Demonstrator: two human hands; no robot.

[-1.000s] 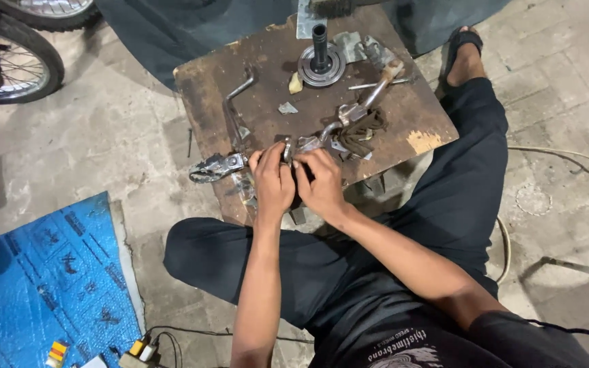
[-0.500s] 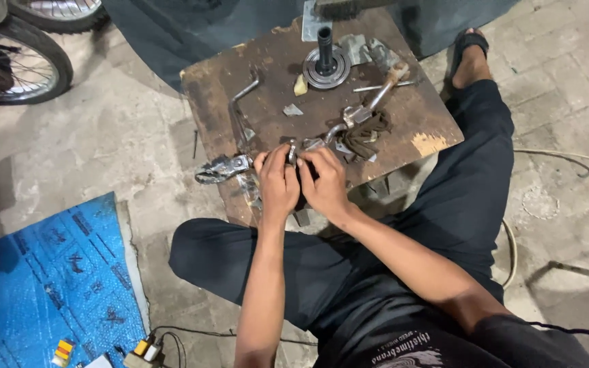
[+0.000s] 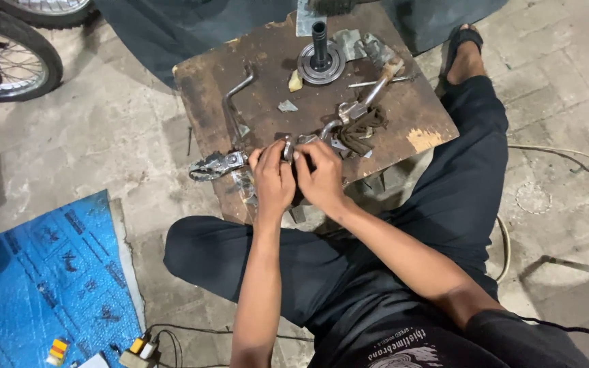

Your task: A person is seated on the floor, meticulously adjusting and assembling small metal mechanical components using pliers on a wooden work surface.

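Together, left hand [image 3: 273,178] and right hand [image 3: 320,176] pinch a small metal part [image 3: 288,148] at the wooden board's [image 3: 267,54] near edge.

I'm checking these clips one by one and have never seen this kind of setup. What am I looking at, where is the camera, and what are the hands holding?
There is no machine here: a person sits on the floor, filmed by a camera worn on their head, looking down. The left hand and right hand meet at the near edge of a worn wooden board, together pinching a small metal part. On the board lie a round metal disc with an upright shaft, a bent metal rod, a hammer and a dark rag. A blue sheet lies on the floor, with a wheel nearby.
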